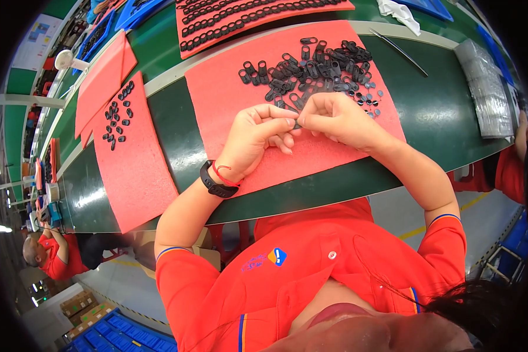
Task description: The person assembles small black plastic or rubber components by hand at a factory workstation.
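Observation:
My left hand (255,138), with a black wristband and a red string on the wrist, and my right hand (334,120) meet fingertip to fingertip over a red foam mat (229,100). Between them they pinch a small black plastic part (297,124), mostly hidden by the fingers. Just beyond the hands lies a pile of black loop-shaped parts (311,64). Several small grey discs (366,100) are scattered to the right of my right hand.
A second red mat (135,170) on the left carries several black parts (117,114). A far mat (258,17) holds rows of parts. On the green bench lie a thin metal rod (400,53), a white cloth (398,13) and clear stacked packs (488,88). One co-worker (51,253) sits lower left, another co-worker (510,170) at the right.

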Action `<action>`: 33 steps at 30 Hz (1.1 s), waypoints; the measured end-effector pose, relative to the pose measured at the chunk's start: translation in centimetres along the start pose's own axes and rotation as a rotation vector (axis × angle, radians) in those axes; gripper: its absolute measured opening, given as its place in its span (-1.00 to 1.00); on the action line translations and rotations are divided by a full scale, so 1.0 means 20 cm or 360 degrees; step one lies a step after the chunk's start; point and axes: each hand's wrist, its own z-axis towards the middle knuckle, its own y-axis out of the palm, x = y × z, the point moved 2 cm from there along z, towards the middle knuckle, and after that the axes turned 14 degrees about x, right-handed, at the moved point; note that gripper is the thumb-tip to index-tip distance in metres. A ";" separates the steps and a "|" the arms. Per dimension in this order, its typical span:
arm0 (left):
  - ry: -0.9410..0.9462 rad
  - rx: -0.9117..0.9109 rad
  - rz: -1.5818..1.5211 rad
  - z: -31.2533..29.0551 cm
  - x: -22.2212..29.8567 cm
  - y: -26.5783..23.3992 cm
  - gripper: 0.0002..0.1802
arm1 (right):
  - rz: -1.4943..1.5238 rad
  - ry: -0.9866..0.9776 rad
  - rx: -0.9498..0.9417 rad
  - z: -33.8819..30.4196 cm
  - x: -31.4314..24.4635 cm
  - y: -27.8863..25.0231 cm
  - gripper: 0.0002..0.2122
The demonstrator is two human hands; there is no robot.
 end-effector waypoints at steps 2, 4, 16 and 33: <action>0.0038 0.0009 0.0037 0.00 -0.01 0.01 -0.88 | -0.0005 -0.0059 -0.0022 0.00 0.01 0.00 -0.84; 0.0148 -0.0028 0.0053 0.00 -0.02 0.00 -0.88 | -0.0017 -0.0102 -0.0017 0.00 0.00 0.00 -0.86; 0.0158 0.0012 0.0156 0.00 -0.03 0.02 -0.89 | -0.0101 -0.0198 0.0111 0.01 0.06 0.02 -0.88; 0.1046 0.0385 0.0934 -0.12 0.34 -0.29 -0.90 | -0.0101 -0.0175 0.0095 -0.04 0.02 0.05 -0.85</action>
